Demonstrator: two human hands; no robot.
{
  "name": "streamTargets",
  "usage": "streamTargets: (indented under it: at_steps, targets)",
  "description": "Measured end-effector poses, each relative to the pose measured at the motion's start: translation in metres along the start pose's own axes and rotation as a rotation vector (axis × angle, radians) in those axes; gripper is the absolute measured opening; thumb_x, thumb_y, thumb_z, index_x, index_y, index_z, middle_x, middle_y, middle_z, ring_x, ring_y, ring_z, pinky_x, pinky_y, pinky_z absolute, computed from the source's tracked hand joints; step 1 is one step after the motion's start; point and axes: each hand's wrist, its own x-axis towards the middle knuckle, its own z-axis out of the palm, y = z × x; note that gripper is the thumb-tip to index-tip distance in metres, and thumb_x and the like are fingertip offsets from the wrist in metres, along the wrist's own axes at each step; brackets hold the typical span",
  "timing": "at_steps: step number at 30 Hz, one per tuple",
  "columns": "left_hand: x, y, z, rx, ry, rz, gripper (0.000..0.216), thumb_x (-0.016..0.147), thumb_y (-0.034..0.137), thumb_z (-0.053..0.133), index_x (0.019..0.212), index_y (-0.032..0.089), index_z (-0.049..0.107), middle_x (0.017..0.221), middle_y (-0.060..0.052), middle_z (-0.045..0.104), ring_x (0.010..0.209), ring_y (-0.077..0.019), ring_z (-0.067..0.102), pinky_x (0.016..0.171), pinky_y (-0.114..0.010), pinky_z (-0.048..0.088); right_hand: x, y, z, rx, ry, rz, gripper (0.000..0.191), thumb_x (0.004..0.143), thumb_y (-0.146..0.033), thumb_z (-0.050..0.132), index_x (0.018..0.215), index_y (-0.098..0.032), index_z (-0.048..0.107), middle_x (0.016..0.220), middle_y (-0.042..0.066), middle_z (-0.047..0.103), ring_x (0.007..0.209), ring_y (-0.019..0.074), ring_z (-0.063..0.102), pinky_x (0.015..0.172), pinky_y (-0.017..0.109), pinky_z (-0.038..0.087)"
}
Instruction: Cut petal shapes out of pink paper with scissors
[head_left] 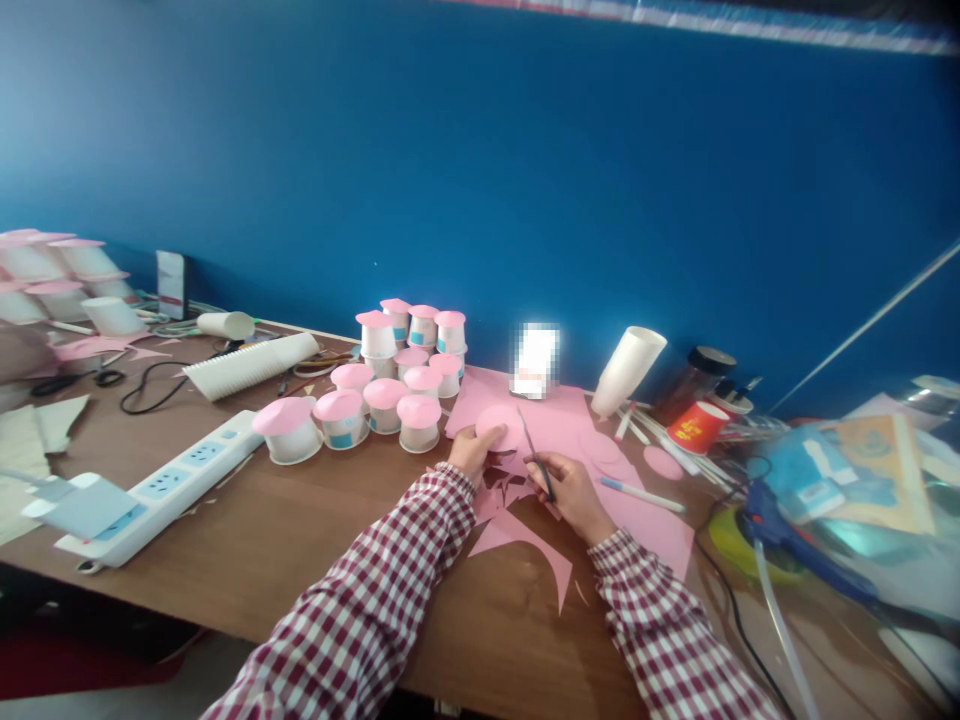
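Observation:
My left hand (471, 453) pinches the edge of a round pink paper disc (499, 424). Close by on the right, my right hand (571, 490) grips a pair of dark-handled scissors (543, 472), its blades pointing up beside the disc. Whether the blades touch the paper I cannot tell. Under both hands lie pink paper sheets (559, 402) and curved offcuts (525, 550). To the left stand several white paper cups (292, 442) topped with shallow pink paper cones, some of them stacked.
A white power strip (184, 475) with a charger lies at left. Behind the hands a phone (535, 362) leans against the blue wall. On the right are a marker (642, 495), a stack of white cups (628, 370), a red paper cup (697, 427) and a blue glue gun (802, 550).

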Motion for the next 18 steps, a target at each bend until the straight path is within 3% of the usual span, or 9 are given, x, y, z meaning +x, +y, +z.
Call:
streamTargets:
  at_steps: [18]
  targets:
    - [0.0016,-0.0001,-0.0021,-0.002,0.000,0.011,0.020,0.069,0.022,0.070,0.072,0.006,0.059,0.056,-0.005,0.058,0.040,-0.0083,0.051,0.035,-0.018,0.040,0.0002,-0.0006,-0.0016,-0.059,-0.001,-0.028,0.034,0.078,-0.048,0.059,0.086,-0.016,0.066,0.054,-0.001,0.054,0.045,0.0118,0.048,0.044,0.022,0.039]
